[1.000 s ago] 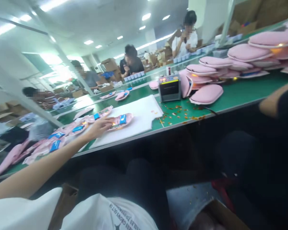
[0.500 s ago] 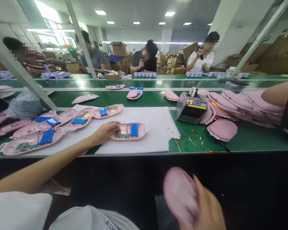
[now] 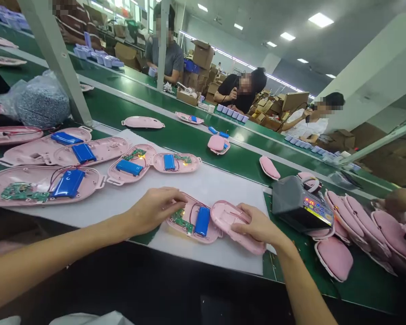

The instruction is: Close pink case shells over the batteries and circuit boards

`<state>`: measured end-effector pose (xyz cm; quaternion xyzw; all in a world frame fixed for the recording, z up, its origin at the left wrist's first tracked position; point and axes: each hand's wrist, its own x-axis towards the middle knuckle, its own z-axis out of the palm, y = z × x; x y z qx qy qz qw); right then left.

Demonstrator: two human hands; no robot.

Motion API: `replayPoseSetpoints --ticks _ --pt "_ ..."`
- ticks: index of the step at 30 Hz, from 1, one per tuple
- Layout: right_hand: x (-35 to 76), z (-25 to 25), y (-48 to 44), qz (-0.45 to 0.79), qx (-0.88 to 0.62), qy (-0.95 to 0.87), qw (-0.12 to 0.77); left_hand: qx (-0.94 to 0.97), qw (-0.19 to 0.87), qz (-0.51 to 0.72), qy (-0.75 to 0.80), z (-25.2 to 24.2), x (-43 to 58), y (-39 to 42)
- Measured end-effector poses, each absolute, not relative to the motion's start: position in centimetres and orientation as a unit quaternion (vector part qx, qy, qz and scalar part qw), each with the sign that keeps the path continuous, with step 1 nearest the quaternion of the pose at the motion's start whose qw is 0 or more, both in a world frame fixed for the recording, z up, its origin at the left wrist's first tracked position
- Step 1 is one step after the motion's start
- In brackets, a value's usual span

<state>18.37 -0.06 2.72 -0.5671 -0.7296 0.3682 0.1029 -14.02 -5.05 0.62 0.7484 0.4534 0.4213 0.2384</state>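
Observation:
A pink plastic shell half [image 3: 192, 208] lies open side up on the white foam sheet [image 3: 238, 180]. Inside it are a green circuit board [image 3: 182, 222] with a small lit lamp, and a blue battery pack [image 3: 202, 221] on thin wires. My left hand [image 3: 157, 208] grips the shell half's left end, thumb and fingers closing at its edge beside the board. In my right hand [image 3: 259, 222] is a pink cover [image 3: 225, 215], its hollow inside facing up. Thumb and fingers clasp its middle, and its left end overlaps the shell half's right end.
More open pink shells [image 3: 130, 169] with batteries crowd the left. A grey tape dispenser [image 3: 301, 203] stands right, beside piled pink padded covers [image 3: 350, 221]. A bubble-wrapped bundle [image 3: 42, 101] sits by a metal post [image 3: 59, 63]. A co-worker's arm [image 3: 402, 201] reaches in right; other people sit across the bench.
My right hand has brought the pink cover up from below the bench edge to the shell half's right end. My left hand stays at the left end. The camera view has tilted.

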Motion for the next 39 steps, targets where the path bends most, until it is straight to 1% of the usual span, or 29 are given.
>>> replayPoseSetpoints --ticks 1,4,5,7,8,10,12,14,17,19,21,22,25,27,29,32,34,36,39 --pt "17.8 3.1 0.0 0.397 -0.568 -0.702 0.164 0.74 0.255 0.424 0.456 0.7 -14.0 -5.1" --pt "15.0 3.6 -0.6 0.464 -0.547 -0.552 0.425 0.702 0.308 0.433 0.474 0.5 -14.0 -5.2" --pt "13.8 3.4 -1.0 0.488 -0.527 -0.503 0.481 0.69 0.323 0.438 0.477 0.3 -14.0 -5.3" --pt "11.3 2.8 -2.1 0.531 -0.495 -0.439 0.529 0.668 0.329 0.459 0.484 0.1 -13.8 -5.5" --pt "9.9 2.4 -2.6 0.534 -0.488 -0.419 0.549 0.66 0.315 0.476 0.489 0.0 -13.6 -5.7" --pt "7.2 1.7 -3.5 0.501 -0.479 -0.386 0.609 0.656 0.263 0.517 0.483 -0.1 -13.2 -6.1" --pt "4.6 1.2 -4.3 0.464 -0.461 -0.369 0.66 0.668 0.188 0.55 0.465 0.0 -12.7 -6.4" --pt "2.5 1.0 -5.0 0.465 -0.434 -0.371 0.676 0.675 0.125 0.567 0.456 0.1 -12.3 -6.5" --pt "0.3 1.0 -6.0 0.468 -0.407 -0.38 0.686 0.651 0.072 0.584 0.48 0.2 -12.0 -6.1" --pt "-0.2 1.0 -6.6 0.447 -0.406 -0.389 0.696 0.635 0.05 0.595 0.491 0.0 -12.0 -5.6" --pt "-0.2 1.0 -7.1 0.426 -0.408 -0.4 0.701 0.629 0.059 0.612 0.475 -0.4 -12.0 -5.1" --pt "-0.2 1.0 -7.2 0.413 -0.409 -0.404 0.706 0.623 0.084 0.625 0.463 -0.6 -11.9 -4.9" --pt "-0.2 0.9 -7.3 0.384 -0.406 -0.407 0.722 0.57 0.217 0.652 0.451 -1.1 -11.6 -4.7" --pt "-0.4 0.8 -7.1 0.395 -0.402 -0.403 0.721 0.542 0.286 0.646 0.455 -1.1 -11.6 -4.8" --pt "-0.6 0.7 -6.9 0.416 -0.402 -0.401 0.71 0.554 0.309 0.636 0.44 -0.9 -11.9 -5.0" --pt "-0.6 0.3 -6.7 0.422 -0.408 -0.429 0.687 0.58 0.301 0.635 0.413 -0.5 -12.4 -5.1" --pt "-0.4 0.1 -6.7 0.427 -0.404 -0.453 0.67 0.547 0.337 0.645 0.413 -0.4 -12.7 -4.9" --pt "-0.3 -0.2 -6.6 0.439 -0.4 -0.458 0.662 0.478 0.429 0.649 0.408 -0.4 -12.9 -4.7" --pt "-0.4 -0.6 -6.2 0.463 -0.393 -0.443 0.659 0.407 0.563 0.62 0.365 -0.8 -12.9 -4.2"
